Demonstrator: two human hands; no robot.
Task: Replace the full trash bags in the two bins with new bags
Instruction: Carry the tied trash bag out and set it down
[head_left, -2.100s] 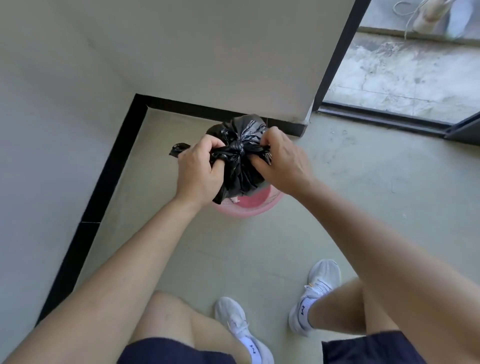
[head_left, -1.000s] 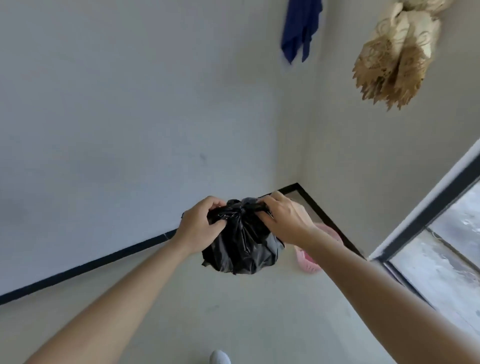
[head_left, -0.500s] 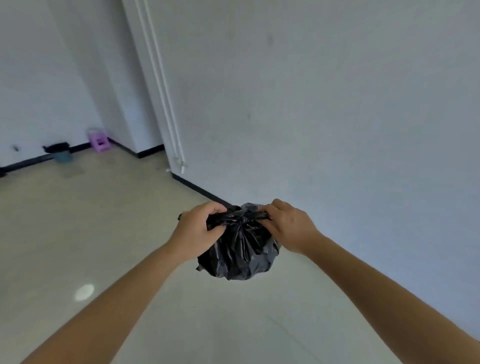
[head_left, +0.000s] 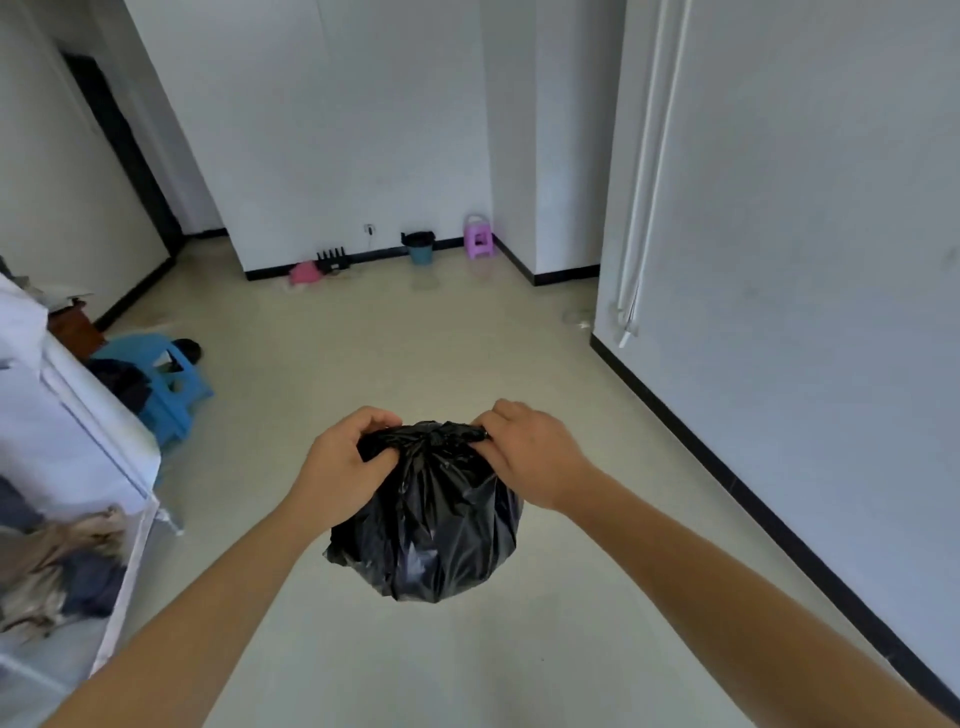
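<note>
A full black trash bag (head_left: 434, 525) hangs in the air in front of me, its top gathered into a knot. My left hand (head_left: 345, 467) grips the left side of the bag's top, and my right hand (head_left: 530, 449) pinches the right side of the knot. Far across the room a teal bin (head_left: 420, 249) with a black bag over its rim stands against the back wall. The pink bin the bag came from is out of view.
A blue plastic stool (head_left: 166, 376) and a white fabric wardrobe (head_left: 67, 441) with clothes stand at the left. A purple stool (head_left: 479, 237) and a pink object (head_left: 304, 272) lie by the far wall. White pipes (head_left: 641, 171) run down the right wall.
The view has swung left from the corner into the room while both hands keep hold of the bag's top. The teal bin and stools now sit centred ahead.
</note>
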